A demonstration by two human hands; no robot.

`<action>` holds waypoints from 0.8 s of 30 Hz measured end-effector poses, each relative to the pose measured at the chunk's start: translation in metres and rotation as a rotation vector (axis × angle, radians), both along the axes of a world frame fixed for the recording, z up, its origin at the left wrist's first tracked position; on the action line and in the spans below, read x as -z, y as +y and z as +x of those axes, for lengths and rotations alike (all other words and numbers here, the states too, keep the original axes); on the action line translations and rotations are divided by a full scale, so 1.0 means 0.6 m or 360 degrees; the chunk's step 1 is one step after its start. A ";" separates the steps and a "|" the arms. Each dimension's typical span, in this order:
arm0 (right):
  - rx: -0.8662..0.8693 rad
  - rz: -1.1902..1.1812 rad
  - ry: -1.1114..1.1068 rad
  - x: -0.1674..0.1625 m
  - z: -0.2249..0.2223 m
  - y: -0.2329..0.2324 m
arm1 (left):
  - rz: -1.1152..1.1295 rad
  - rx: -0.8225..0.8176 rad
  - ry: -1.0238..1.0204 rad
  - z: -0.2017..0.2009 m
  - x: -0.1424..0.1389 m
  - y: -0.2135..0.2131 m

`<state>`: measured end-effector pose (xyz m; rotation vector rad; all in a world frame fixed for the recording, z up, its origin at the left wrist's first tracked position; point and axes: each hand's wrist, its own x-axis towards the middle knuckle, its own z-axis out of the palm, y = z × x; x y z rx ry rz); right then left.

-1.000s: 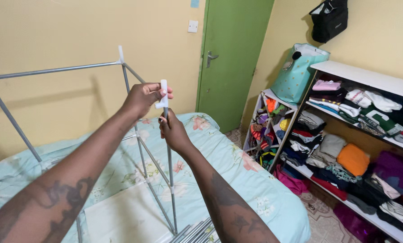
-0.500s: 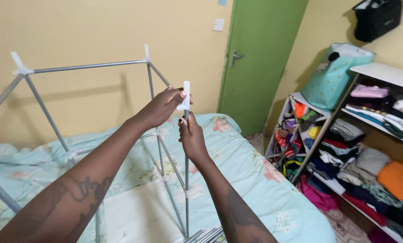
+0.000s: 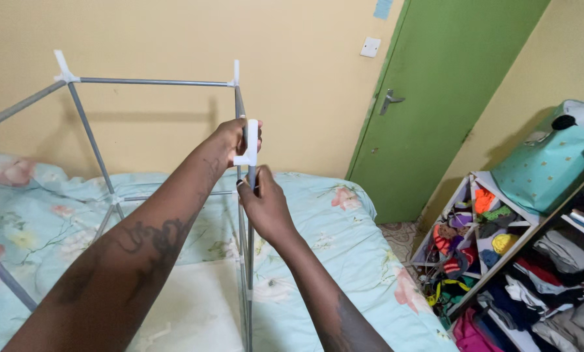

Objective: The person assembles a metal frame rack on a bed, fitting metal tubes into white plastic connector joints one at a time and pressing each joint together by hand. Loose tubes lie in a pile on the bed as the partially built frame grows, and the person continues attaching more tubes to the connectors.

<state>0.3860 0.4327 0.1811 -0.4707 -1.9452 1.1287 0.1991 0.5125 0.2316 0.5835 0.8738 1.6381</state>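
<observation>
Your left hand (image 3: 232,140) is wrapped shut around a white plastic connector (image 3: 251,142) at the top of an upright grey pole (image 3: 249,261), just above the middle of the view. Your right hand (image 3: 264,205) sits right below it at about 6 o'clock from the connector, fingers pinched closed on the same pole. The pole runs straight down to the bottom edge.

Behind your hands, from 9 to 12 o'clock, stands the partly built tube frame (image 3: 152,82) on the bed (image 3: 344,228). Two more white corner joints show on it (one at its top left, one at its top right, just above your left hand), so three connectors in all. Its rear upright lies close behind the pole you hold, and the two nearly overlap.

At 1 to 2 o'clock is one green door (image 3: 448,98). At 3 to 5 o'clock an open shelf rack (image 3: 533,234) is packed with folded clothes, with a teal bag (image 3: 546,169) on top.
</observation>
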 end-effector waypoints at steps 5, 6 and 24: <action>-0.0048 -0.0194 0.0091 -0.061 -0.017 0.004 | 0.0089 -0.0045 0.0174 -0.003 -0.014 -0.020; -0.0122 -0.0153 0.0168 -0.068 -0.023 0.005 | 0.0063 -0.0082 0.0253 -0.003 -0.013 -0.029; -0.0259 -0.0054 0.0118 -0.075 -0.037 -0.091 | 0.0000 0.0015 -0.0417 -0.102 -0.083 0.040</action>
